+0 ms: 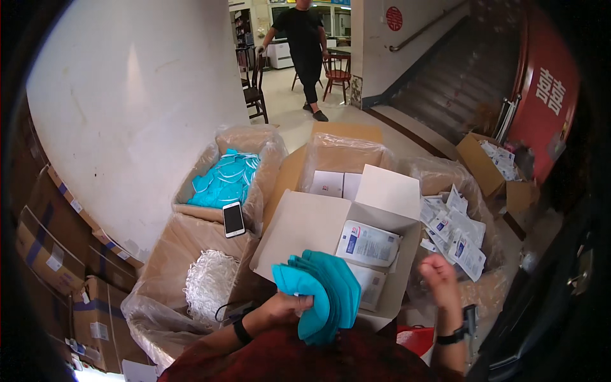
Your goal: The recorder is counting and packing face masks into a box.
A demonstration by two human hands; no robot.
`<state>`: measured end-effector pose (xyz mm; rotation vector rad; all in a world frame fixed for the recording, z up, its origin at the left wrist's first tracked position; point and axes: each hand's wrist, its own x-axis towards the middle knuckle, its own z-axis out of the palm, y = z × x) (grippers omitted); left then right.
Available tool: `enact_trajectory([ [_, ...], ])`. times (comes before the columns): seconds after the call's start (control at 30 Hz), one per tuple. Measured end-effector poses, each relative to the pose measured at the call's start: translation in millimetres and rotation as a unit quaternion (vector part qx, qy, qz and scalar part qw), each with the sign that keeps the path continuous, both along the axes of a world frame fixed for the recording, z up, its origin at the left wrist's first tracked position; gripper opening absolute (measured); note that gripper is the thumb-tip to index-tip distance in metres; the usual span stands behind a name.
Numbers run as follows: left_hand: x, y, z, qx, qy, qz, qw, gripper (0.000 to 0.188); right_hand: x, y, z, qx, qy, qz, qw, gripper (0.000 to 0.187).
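Note:
My left hand grips a fanned stack of teal folded face masks over the near side of an open white carton. Inside that carton lie white printed mask packets. My right hand is raised to the right of the carton, fingers curled into a loose fist, with nothing seen in them. Just beyond it, a plastic-lined box holds a heap of loose white packets. More teal masks fill a lined box at the far left.
A phone rests at the masks box's near edge. Closer, a lined box holds white straps. Cartons are stacked along the left wall. Another person stands by chairs at the back. Stairs rise at right.

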<state>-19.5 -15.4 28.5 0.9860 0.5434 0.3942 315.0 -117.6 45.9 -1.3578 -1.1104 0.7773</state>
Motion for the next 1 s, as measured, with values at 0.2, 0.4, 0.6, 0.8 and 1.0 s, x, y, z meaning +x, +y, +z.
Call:
enact_trajectory([
  [0.2, 10.6, 7.5, 3.7, -0.039, -0.110, 0.052, 0.992, 0.038, -57.2, 14.1, 22.5, 0.094, 0.275, 0.080, 0.953, 0.015],
  [0.4, 10.0, 12.7, -14.3, -0.029, -0.076, 0.106, 0.991, 0.048, -83.1, 5.3, 37.3, 0.068, 0.050, 0.135, 0.987, 0.008],
  [0.6, 14.8, 7.7, -3.2, 0.026, -0.055, 0.118, 0.991, 0.044, -101.3, 3.5, 36.8, 0.017, 0.154, 0.283, 0.947, 0.009],
  [0.8, 24.9, 5.0, 15.0, 0.003, -0.077, 0.123, 0.989, 0.036, -104.4, 9.1, 10.8, -0.009, 0.186, 0.291, 0.938, 0.009],
  [1.0, 20.0, 8.6, 0.0, -0.023, -0.095, 0.130, 0.987, 0.035, -105.8, 15.2, 16.8, -0.005, 0.212, 0.272, 0.939, 0.010],
])
